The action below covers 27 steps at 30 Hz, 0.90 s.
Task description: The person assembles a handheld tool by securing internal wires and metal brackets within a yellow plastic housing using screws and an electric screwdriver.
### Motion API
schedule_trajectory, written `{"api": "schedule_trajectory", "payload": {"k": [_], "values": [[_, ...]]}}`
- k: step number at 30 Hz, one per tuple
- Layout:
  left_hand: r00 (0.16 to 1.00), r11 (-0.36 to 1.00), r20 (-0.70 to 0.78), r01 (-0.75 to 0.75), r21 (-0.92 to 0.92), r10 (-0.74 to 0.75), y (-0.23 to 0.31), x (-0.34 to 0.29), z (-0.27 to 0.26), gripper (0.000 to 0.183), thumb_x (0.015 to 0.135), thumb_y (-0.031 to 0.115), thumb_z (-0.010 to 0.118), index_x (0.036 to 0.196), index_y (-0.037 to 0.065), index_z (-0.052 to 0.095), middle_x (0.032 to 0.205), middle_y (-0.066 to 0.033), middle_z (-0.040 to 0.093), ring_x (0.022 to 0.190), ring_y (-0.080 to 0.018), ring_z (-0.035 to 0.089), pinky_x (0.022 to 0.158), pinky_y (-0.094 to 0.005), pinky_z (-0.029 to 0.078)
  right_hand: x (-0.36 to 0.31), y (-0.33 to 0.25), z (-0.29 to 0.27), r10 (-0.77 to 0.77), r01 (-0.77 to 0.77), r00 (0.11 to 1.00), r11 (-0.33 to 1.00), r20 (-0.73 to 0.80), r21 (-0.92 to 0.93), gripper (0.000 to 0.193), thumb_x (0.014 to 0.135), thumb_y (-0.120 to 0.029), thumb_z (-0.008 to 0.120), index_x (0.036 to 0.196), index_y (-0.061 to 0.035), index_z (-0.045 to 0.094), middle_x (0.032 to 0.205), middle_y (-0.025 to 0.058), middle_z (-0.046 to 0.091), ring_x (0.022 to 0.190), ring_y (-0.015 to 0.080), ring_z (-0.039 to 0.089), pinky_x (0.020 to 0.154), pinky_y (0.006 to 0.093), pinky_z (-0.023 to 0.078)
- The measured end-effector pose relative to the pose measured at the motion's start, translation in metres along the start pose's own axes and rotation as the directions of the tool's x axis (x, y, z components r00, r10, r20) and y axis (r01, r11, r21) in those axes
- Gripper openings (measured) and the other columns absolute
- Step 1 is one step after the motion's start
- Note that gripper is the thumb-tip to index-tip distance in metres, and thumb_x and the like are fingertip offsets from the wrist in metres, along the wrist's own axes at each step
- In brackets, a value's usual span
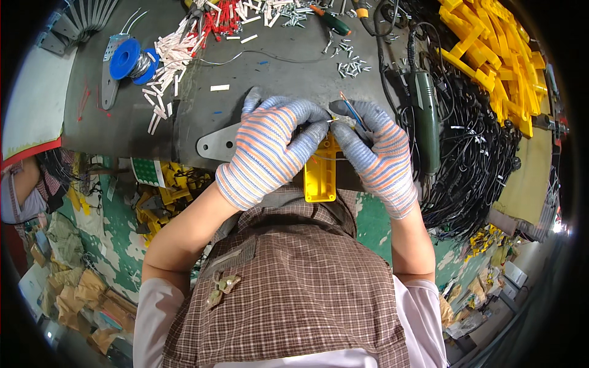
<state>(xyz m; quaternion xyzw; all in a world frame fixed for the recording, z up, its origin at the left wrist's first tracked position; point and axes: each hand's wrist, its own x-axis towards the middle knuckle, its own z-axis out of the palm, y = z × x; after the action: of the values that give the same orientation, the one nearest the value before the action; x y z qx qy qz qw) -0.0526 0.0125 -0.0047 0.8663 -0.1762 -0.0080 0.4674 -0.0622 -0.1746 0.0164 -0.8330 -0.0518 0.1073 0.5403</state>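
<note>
Both hands wear striped knit gloves with grey fingertips and meet over the near edge of the bench. Fingers of my left hand [270,144] are closed in a pinch; a small pale piece shows at their tips, too small to name. Close beside it, my right hand [383,153] is closed with thin blue and brown wires [350,109] rising between thumb and fingers. Below the fingertips, an open yellow plastic housing [319,178] points toward me, its far end partly hidden by the hands. A thin wire crosses the housing.
A flat grey metal plate [216,142] lies left of my hands. Beyond are a blue solder spool [125,59], white sleeves [169,55], screws [353,67] and a screwdriver [331,21]. To the right are a green power tool [426,116], black cables [469,153] and yellow housings [497,46].
</note>
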Motion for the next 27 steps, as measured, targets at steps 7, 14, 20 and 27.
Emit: {"api": "schedule_trajectory", "payload": {"k": [7,14,20,27], "values": [[0.999,0.999,0.019,-0.029,0.043,0.028,-0.004,-0.001,0.0,0.015,0.082,0.014,0.067,0.095,0.005,0.067,0.087,-0.0099,0.067,0.086,-0.0278,0.063,0.085,-0.0378,0.045,-0.001,0.002,0.005,-0.053,0.06,0.995,0.995,-0.088,0.08,0.023,0.086,-0.011,0.064,0.107,-0.0009,0.064,0.087,0.0139,0.066,0.075,0.0177,0.065,0.068,0.0299,0.05],[0.999,0.997,0.015,0.05,-0.057,-0.05,0.0,0.0,0.0,0.015,0.082,0.013,0.066,0.094,0.004,0.066,0.085,-0.0117,0.066,0.078,-0.0247,0.064,0.078,-0.0348,0.048,0.002,-0.007,0.001,-0.013,0.011,1.0,0.995,-0.021,-0.104,0.017,0.086,-0.011,0.065,0.099,-0.0006,0.064,0.085,0.0141,0.066,0.073,0.0222,0.065,0.067,0.0312,0.05],[0.999,0.997,-0.035,0.035,-0.067,-0.038,-0.003,0.001,0.007,0.015,0.083,0.014,0.065,0.093,0.004,0.066,0.079,-0.0095,0.066,0.074,-0.0237,0.063,0.078,-0.0342,0.047,-0.007,-0.008,0.003,0.037,-0.031,0.983,0.999,-0.179,0.034,0.017,0.089,-0.011,0.062,0.102,-0.0014,0.061,0.082,0.0069,0.063,0.066,0.0123,0.059,0.061,0.0287,0.047],[0.995,0.993,-0.099,0.035,0.114,-0.024,-0.001,-0.008,0.004,0.012,0.082,0.014,0.065,0.091,0.006,0.067,0.077,-0.0086,0.066,0.071,-0.0242,0.063,0.077,-0.0352,0.045,-0.019,-0.025,0.005,0.16,-0.114,0.976,0.954,-0.147,0.278,0.015,0.092,-0.011,0.056,0.102,-0.0016,0.062,0.076,0.0023,0.061,0.059,0.0056,0.052,0.055,0.0214,0.044]]}}
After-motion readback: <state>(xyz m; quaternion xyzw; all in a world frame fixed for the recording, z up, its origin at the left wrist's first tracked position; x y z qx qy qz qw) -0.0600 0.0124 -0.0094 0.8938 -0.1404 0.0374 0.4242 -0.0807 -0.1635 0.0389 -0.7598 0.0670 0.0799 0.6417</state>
